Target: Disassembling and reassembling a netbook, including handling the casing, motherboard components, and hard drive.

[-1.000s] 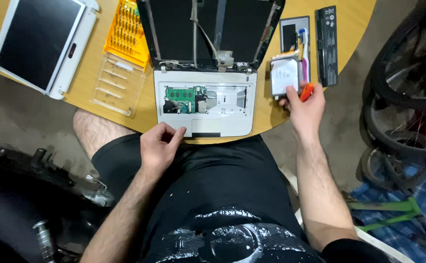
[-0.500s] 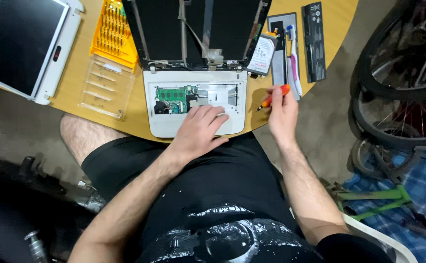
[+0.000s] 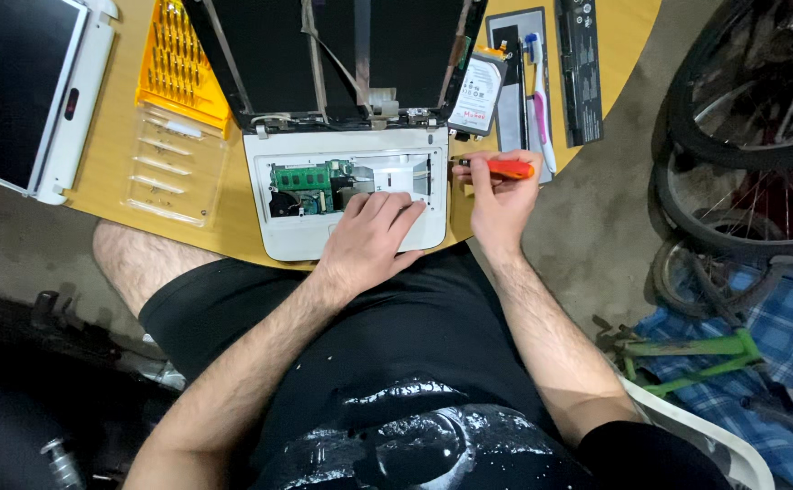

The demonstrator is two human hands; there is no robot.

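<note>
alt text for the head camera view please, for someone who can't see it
Seen from above, a seated person's left hand rests on an opened white laptop on a round wooden table, while the right hand holds an orange screwdriver at its right edge. A yellow bit case, a hard drive and a toothbrush lie nearby.

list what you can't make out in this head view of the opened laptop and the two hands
- Laptop base: the left hand covers its lower right part; what lies beneath is hidden.
- Orange screwdriver: the right hand wraps the handle; the tip is too small to tell its type.
- Green circuit board: parts too small to identify.
- Second white laptop: cut off by the left and top edges.
- Bicycle wheels: cut off by the right edge.
</note>
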